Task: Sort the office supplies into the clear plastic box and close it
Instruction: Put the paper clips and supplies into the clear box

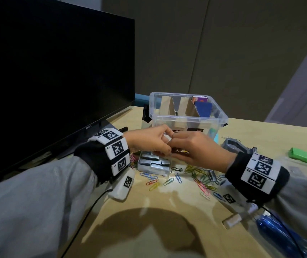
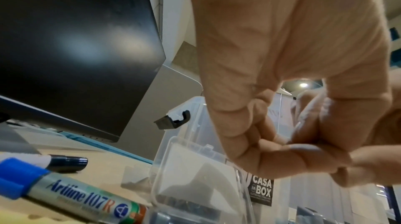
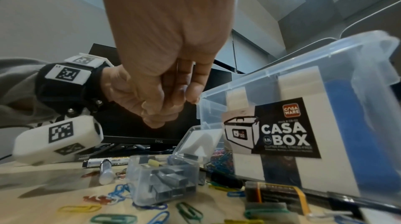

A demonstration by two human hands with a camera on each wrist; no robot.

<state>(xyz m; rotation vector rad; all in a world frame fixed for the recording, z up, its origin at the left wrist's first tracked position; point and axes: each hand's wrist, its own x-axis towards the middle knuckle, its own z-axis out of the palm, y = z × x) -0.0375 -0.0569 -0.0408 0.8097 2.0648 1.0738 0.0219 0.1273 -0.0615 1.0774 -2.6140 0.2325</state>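
The clear plastic box [image 1: 221, 116] stands open at the back of the desk, with cardboard dividers and a blue item inside; its label faces me [image 3: 282, 128]. In front of it sits a small clear case of staples [image 1: 153, 164] with its lid up [image 3: 199, 140]. My left hand [image 1: 164, 147] and right hand [image 1: 176, 144] meet fingertip to fingertip just above that case. Both have curled fingers pinching a small item that I cannot make out [image 2: 297, 124]. A dark staple packet [image 3: 275, 196] lies under the right hand. Coloured paper clips [image 1: 201, 175] are scattered on the desk.
A black monitor [image 1: 55, 71] fills the left side. Markers [image 2: 76, 198] lie near its base. A grey stapler [image 1: 236, 146] and a green item [image 1: 301, 155] lie to the right. Blue pens [image 1: 279, 237] and a small white block [image 1: 231, 221] are near the front right edge.
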